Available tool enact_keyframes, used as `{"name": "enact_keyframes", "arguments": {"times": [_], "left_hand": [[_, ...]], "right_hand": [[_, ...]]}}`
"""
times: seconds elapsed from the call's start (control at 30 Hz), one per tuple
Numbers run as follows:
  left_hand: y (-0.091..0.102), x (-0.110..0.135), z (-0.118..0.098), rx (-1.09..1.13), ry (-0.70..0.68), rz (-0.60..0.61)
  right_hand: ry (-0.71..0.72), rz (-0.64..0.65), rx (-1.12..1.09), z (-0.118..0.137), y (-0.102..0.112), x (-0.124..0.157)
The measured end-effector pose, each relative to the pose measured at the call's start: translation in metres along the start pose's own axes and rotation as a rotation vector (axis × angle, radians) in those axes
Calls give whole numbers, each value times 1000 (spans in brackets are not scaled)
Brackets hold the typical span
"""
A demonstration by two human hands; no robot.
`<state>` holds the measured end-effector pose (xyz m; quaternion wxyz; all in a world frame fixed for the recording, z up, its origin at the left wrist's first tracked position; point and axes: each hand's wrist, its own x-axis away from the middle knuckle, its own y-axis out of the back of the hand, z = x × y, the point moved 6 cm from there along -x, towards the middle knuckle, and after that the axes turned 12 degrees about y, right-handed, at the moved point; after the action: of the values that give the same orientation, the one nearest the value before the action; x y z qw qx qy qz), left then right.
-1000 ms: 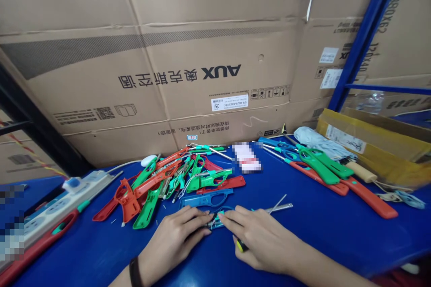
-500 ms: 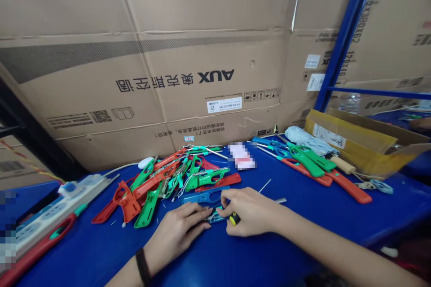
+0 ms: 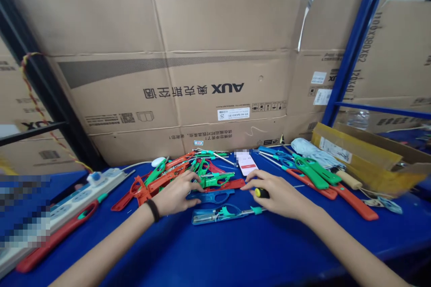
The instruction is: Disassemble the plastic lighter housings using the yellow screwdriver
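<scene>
On the blue table lies a blue lighter half-shell [image 3: 201, 218] of a long-necked lighter, its inner parts, teal trigger and metal tube exposed. Just behind it is a second blue half-shell [image 3: 220, 197], which looks bare inside. My left hand [image 3: 175, 193] is at the left end of that second shell, thumb and fingers apart around it; whether they touch it is unclear. My right hand [image 3: 279, 193] hovers to the right, holding a screwdriver [image 3: 261, 193] with a yellow-and-black handle end against the palm. Its thumb and forefinger point toward the shell's right end.
A pile of red and green lighter parts [image 3: 168, 177] lies behind my left hand. A phone [image 3: 247, 163] rests behind the shells. Closed green and red lighters [image 3: 311, 172] lie right, by an open yellow-taped box [image 3: 357, 154]. A power strip [image 3: 81, 197] runs along the left.
My hands have moved apart and off the blue shell with the parts, which now lies uncovered. My left hand went back toward the bare shell. The view tilted up.
</scene>
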<state>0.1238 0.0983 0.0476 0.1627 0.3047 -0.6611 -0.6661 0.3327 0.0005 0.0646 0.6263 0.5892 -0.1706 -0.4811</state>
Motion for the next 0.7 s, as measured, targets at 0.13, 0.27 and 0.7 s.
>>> {"name": "enact_keyframes", "arguments": {"times": [0.13,0.27,0.7], "left_hand": [[-1,-7,-3,-41,-41,10],[-6,-5,-14,-95,-90,-11],[9,17,-13,514,242,-82]], "right_hand": [[-29,51,17,0,-1,26],[-61,64,36,1,-2,46],[118,-101,222,21,-10,16]]}}
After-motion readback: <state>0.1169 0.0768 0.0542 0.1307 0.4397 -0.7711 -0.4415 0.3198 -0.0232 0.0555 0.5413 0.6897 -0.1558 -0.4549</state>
